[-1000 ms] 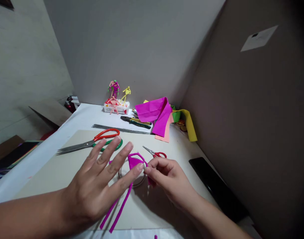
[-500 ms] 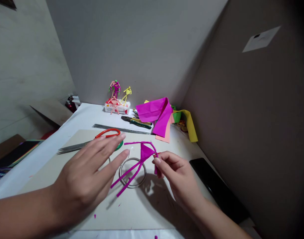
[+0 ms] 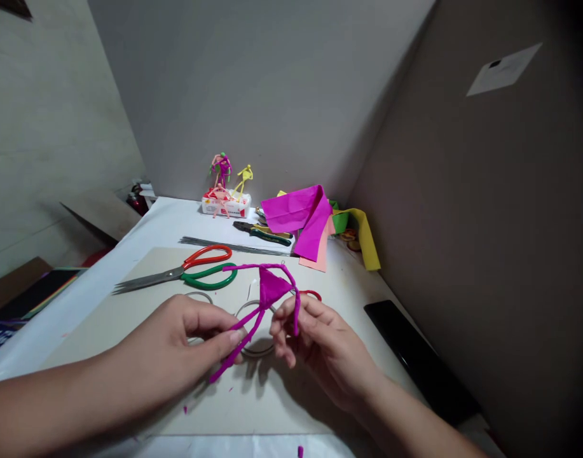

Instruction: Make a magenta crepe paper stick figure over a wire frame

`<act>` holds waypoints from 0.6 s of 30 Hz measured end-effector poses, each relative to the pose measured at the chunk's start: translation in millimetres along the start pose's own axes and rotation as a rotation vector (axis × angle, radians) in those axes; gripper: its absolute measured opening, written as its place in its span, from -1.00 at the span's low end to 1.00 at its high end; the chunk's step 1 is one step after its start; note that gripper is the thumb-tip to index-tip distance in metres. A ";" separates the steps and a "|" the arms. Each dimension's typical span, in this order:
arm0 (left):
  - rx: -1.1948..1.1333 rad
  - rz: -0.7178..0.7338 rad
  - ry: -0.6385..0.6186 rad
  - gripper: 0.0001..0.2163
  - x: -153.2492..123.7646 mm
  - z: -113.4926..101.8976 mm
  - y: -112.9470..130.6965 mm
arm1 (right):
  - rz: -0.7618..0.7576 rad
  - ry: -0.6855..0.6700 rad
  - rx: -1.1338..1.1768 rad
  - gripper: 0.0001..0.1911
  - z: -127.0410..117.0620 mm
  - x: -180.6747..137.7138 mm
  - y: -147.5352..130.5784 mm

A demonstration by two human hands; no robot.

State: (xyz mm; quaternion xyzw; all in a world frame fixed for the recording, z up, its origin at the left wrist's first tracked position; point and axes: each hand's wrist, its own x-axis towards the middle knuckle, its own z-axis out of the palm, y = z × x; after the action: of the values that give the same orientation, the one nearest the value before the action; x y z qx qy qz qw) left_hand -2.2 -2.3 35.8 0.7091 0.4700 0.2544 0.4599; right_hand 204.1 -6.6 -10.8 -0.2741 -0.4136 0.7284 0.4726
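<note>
Grey walls (image 3: 272,95) close in behind a white-covered worktop (image 3: 160,222), with a pale board (image 3: 246,413) lying on it. From the left, large scissors (image 3: 175,275) with red and green handles lie on the board. Nearer, the left hand (image 3: 181,337) pinches one leg of a magenta figure (image 3: 271,287), raised over the board's middle. Farther back are a white packet (image 3: 217,207) with small coloured figures, a bundle of thin rods (image 3: 224,243) and pliers (image 3: 267,236). A ring (image 3: 259,353) lies behind the figure's legs, partly hidden by them. At the figure's other side, the right hand (image 3: 329,340) has curled fingers against its bent arm (whether they grip it, I cannot tell). That hand blocks most of the small red-handled scissors (image 3: 314,293). Magenta paper (image 3: 291,213), a yellow strip (image 3: 366,238) and a black slab (image 3: 410,350) follow rightward. Half a second ago the left hand was open, away from the figure and covering part of the large scissors; now their handles show fully.
</note>
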 end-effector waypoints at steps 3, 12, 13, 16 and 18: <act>0.049 -0.040 -0.089 -0.72 1.5 1.8 0.7 | 0.093 -0.029 0.024 -0.72 5.5 -0.1 10.5; 0.032 0.029 -0.146 -0.73 2.5 13.7 -18.7 | 0.059 0.139 0.067 -0.72 18.1 -5.9 22.7; 0.008 0.029 -0.158 -0.72 3.6 13.0 -19.4 | 0.053 0.113 0.065 -0.73 16.8 -5.8 21.4; -0.066 0.004 -0.197 -0.69 7.6 9.9 -20.2 | 0.057 0.042 0.034 -0.72 10.7 -5.0 15.6; -0.123 -0.030 -0.226 -0.68 9.7 8.5 -21.1 | 0.103 0.009 0.010 -0.71 5.6 -4.2 10.6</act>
State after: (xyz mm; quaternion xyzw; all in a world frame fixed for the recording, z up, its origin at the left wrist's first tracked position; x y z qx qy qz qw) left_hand -0.5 5.8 12.4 0.6964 0.4095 0.1944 0.5564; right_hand 196.5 -14.6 -17.1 -0.2956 -0.3931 0.7526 0.4377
